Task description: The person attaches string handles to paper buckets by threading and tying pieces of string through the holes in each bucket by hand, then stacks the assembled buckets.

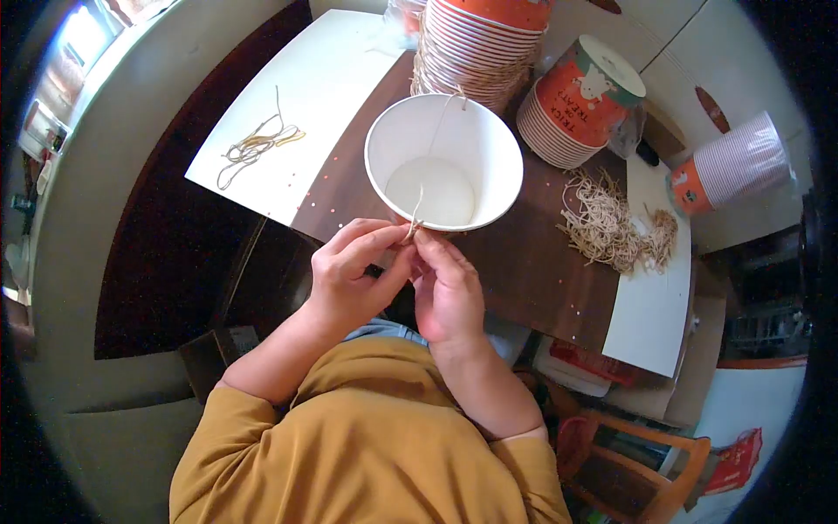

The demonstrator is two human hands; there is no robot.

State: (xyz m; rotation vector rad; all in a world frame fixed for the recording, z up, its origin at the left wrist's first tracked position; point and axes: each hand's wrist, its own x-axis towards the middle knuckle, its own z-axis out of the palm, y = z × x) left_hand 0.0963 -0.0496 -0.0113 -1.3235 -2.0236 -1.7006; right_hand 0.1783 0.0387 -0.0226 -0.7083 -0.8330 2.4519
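A white paper bucket [497, 157] stands on the brown table, its open mouth tilted toward me. A thin beige cord [415, 229] comes over its near rim, with a loose end sticking up. My left hand [356, 262] pinches this cord at the near rim from the left. From the right, my right hand [449, 284] pinches the same cord, its fingertips almost touching the left ones. Another piece of cord crosses the far rim and hangs down inside the bucket.
Stacked buckets [476, 52] rise behind, with an orange stack [572, 105] at the back right and a wrapped stack [733, 166] farther right. A cord pile [607, 223] lies right, a few cords [253, 148] left. A wooden chair [646, 463] stands lower right.
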